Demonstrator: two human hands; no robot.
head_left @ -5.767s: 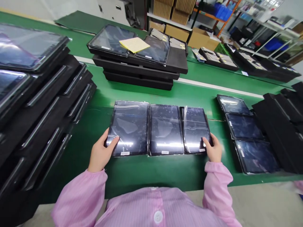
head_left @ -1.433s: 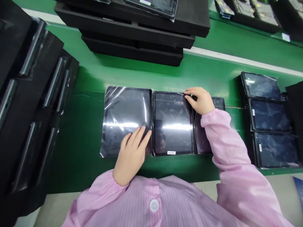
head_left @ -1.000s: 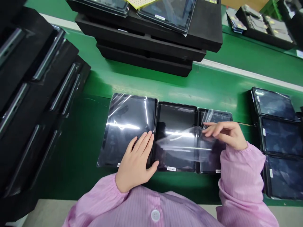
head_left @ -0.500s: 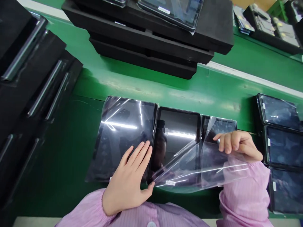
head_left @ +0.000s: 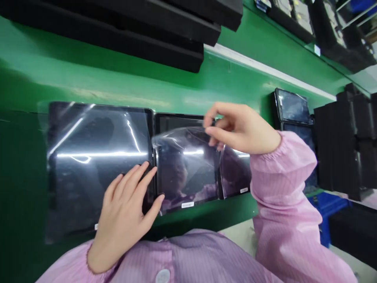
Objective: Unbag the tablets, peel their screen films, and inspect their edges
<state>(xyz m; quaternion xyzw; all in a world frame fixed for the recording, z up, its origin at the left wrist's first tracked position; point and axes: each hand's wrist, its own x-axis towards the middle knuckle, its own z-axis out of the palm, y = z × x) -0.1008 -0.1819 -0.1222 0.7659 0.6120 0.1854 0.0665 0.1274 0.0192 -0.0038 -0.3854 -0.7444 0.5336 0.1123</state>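
Note:
Three dark tablets lie side by side on the green bench: a left tablet point(head_left: 79, 192), a middle tablet point(head_left: 188, 177) and a right tablet point(head_left: 234, 169). My left hand point(head_left: 123, 220) rests flat with fingers spread on the lower right of the left tablet, its thumb reaching to the middle one. Above the middle tablet's upper right, my right hand point(head_left: 241, 127) pinches the edge of a clear protective film point(head_left: 179, 137). That film lies over most of the middle screen, its upper edge lifted and curved. My right hand and sleeve hide part of the right tablet.
Black foam trays point(head_left: 141, 39) stand stacked at the back left. More tablets point(head_left: 293, 106) sit at the right, beside tall stacked black trays point(head_left: 335, 145). A blue crate point(head_left: 326, 212) is below them. Black boxes of small parts point(head_left: 291, 19) line the far side.
My right hand has moved up and leftward, bringing the film from slanting across the right tablet to covering most of the middle screen. My left hand stays on the left tablet; the view shifted right.

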